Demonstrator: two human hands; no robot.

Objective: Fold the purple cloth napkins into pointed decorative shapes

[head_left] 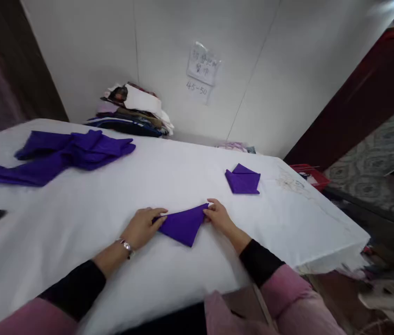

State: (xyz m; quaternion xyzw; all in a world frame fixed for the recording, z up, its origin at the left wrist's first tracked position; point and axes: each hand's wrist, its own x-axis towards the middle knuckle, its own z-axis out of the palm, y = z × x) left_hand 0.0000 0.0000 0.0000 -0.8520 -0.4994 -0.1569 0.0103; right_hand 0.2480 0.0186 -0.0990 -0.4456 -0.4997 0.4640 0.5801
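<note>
Pinching the purple napkin (184,225) (folded triangular), left hand (143,226) and right hand (219,217) grip its corners.

Looks like a linen workroom: white-covered tabletop (78,223), purple napkins (57,156), stacked cloth (132,114) by the wall, handwritten paper note (202,65).

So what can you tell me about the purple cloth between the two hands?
The purple cloth is a napkin-like piece of plain, smooth fabric, folded into a flat triangle whose point aims toward the person. It lies on the white table. The left hand presses its left corner and the right hand pinches its right corner.
</note>
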